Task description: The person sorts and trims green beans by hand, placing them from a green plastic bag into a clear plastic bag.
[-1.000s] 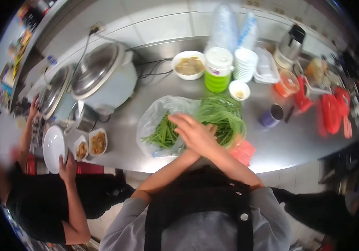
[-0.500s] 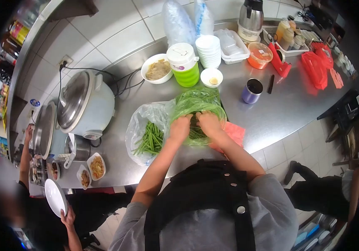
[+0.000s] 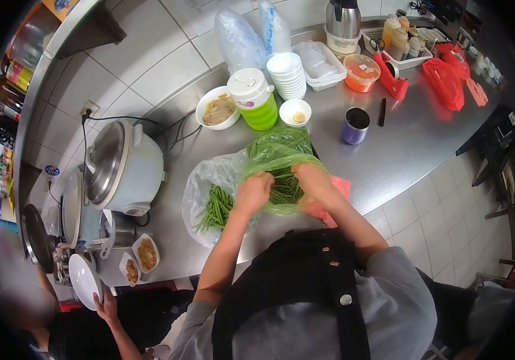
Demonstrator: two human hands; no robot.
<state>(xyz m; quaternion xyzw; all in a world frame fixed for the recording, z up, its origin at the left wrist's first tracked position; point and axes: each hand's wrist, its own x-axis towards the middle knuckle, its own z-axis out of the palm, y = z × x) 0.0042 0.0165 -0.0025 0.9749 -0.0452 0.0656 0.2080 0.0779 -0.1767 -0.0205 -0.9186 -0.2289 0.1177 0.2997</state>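
A green plastic bag (image 3: 281,143) lies on the steel counter with its mouth toward me, and cut green beans (image 3: 284,189) show inside. My left hand (image 3: 254,192) has its fingers curled on the left edge of the bag's mouth. At the right edge, my right hand (image 3: 315,182) grips the film, its fingertips partly hidden by the bag. Just left of my left hand sits a clear plastic bag (image 3: 199,180) holding more cut green beans (image 3: 216,207). A red plastic piece (image 3: 340,191) lies beneath my right forearm.
Behind the bags stand a green-white jug (image 3: 256,111), a small white bowl (image 3: 295,113) and stacked white bowls (image 3: 287,75). A purple cup (image 3: 355,127) is to the right. Left are a rice cooker (image 3: 140,171) and a co-worker's hand (image 3: 106,304) with a white plate (image 3: 83,279).
My hands have moved apart from inside the green bag to its edges. Its mouth is wider and more beans show. A round lid at the far left is now raised off its cooker.
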